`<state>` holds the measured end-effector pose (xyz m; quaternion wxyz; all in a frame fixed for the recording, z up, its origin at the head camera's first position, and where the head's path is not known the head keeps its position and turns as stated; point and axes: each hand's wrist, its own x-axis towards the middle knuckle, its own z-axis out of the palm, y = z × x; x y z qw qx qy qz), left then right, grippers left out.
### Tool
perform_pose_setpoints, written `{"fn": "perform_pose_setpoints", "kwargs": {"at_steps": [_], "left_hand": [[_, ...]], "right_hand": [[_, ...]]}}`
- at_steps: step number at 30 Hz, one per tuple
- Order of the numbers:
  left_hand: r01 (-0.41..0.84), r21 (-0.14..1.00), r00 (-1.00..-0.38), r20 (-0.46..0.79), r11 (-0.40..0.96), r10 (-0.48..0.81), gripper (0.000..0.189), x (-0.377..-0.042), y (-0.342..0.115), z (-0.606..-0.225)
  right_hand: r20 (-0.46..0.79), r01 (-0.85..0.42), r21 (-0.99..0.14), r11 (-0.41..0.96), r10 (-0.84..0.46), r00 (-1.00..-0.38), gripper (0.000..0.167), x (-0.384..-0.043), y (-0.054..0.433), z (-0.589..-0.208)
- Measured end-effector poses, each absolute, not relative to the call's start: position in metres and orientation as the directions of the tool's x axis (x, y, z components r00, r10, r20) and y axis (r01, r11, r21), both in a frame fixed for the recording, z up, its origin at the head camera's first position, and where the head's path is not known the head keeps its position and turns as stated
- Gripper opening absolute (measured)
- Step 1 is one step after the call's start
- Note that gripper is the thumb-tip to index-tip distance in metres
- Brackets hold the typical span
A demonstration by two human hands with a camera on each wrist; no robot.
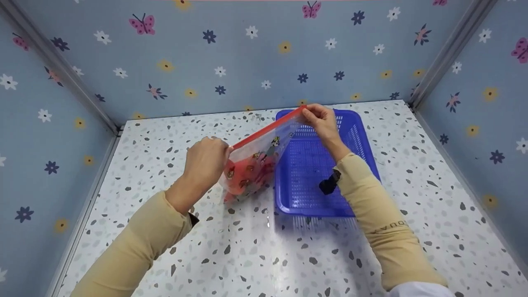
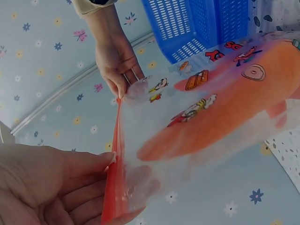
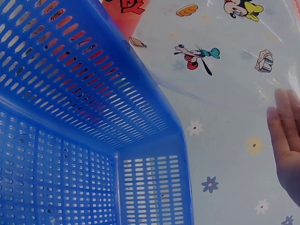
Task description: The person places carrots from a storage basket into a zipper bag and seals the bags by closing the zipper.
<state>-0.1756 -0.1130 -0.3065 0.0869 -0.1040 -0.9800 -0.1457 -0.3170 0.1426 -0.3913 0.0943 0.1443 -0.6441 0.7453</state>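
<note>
A clear zip bag (image 1: pixel 266 150) with cartoon prints hangs tilted between my hands, its red zip strip (image 1: pixel 268 129) stretched along the top. My left hand (image 1: pixel 206 161) pinches the strip's lower left end, thumb on the red edge in the left wrist view. At the upper right end, my right hand (image 1: pixel 324 123) pinches the other corner between thumb and fingers. Inside the bag lies a long orange thing (image 2: pixel 225 112) with rounded ends, and some red pieces; their kind is unclear through the film. In the right wrist view, part of a hand (image 3: pixel 288 145) shows behind the film.
A blue perforated plastic basket (image 1: pixel 282 202) stands right of the bag, under my right forearm. Its inner floor shows in the head view. The speckled white tabletop (image 1: pixel 231 255) is bounded by flower-patterned panels (image 1: pixel 247 57) at the back and both sides.
</note>
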Motion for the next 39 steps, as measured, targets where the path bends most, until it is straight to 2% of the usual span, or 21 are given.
{"fn": "perform_pose_setpoints", "kwargs": {"at_steps": [12, 17, 21, 26, 29, 35, 39], "left_hand": [[0.181, 0.281, -0.972, 0.195, 0.942, 0.129, 0.018, -0.158, -0.143, -0.300], [0.148, 0.258, -0.977, 0.189, 0.955, 0.100, 0.021, -0.156, -0.146, -0.298], [0.121, 0.242, -0.977, 0.203, 0.963, 0.072, 0.020, -0.158, -0.148, -0.300], [0.077, 0.247, -0.976, 0.216, 0.966, 0.023, 0.022, -0.167, -0.152, -0.303], [0.050, 0.237, -0.969, 0.248, 0.970, -0.011, 0.024, -0.175, -0.155, -0.309], [0.016, 0.209, -0.918, 0.391, 0.978, -0.068, 0.026, -0.196, -0.161, -0.325], [-0.022, 0.197, -0.899, 0.425, 0.980, -0.106, 0.026, -0.210, -0.162, -0.335]], "right_hand": [[0.321, -0.312, -0.940, -0.135, -0.047, -0.946, 0.011, -0.317, 0.146, -0.393], [0.317, -0.304, -0.944, -0.126, -0.095, -0.944, 0.008, -0.313, 0.143, -0.392], [0.305, -0.290, -0.951, -0.110, -0.165, -0.938, 0.014, -0.308, 0.146, -0.394], [0.286, -0.295, -0.955, 0.006, -0.223, -0.932, 0.026, -0.304, 0.154, -0.393], [0.277, -0.309, -0.945, 0.110, -0.232, -0.932, 0.026, -0.298, 0.159, -0.387], [0.271, -0.319, -0.913, 0.253, -0.208, -0.940, 0.024, -0.285, 0.165, -0.374], [0.249, -0.304, -0.895, 0.328, -0.198, -0.948, 0.026, -0.292, 0.175, -0.384]]}}
